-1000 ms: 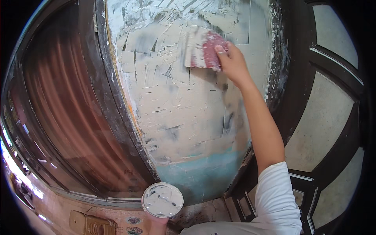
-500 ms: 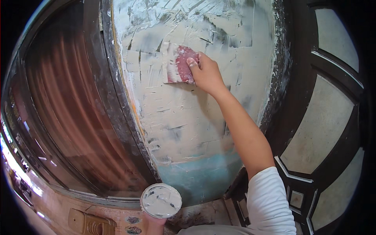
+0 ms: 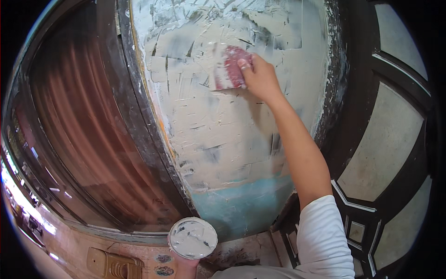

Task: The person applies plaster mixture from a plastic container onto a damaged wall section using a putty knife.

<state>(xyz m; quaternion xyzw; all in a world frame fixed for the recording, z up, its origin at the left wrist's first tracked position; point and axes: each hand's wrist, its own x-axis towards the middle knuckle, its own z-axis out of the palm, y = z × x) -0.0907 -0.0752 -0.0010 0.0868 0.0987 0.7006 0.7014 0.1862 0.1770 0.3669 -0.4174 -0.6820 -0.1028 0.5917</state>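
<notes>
My right hand (image 3: 261, 78) grips a flat dark-red putty spreader (image 3: 234, 65), its thumb on the near face. White putty is smeared along the spreader's left part, which lies against or very close to the wall. The wall panel (image 3: 218, 132) carries a rough off-white coat with dark streaks and gouges, and turquoise shows along its bottom. Low in front of me, my left hand (image 3: 186, 267) holds up a round tub of white putty (image 3: 193, 239). Most of that hand's fingers are hidden beneath and behind the tub.
Left of the panel stands a dark-framed window (image 3: 111, 93) with a reddish-brown curtain behind its glass. A dark wooden door (image 3: 357, 139) with pale panels is on the right. A brown plastic stool (image 3: 109, 262) sits on the floor at lower left.
The right hand and spreader have moved right and slightly up across the wall. The view has shifted a little; the left hand still holds the tub in nearly the same place.
</notes>
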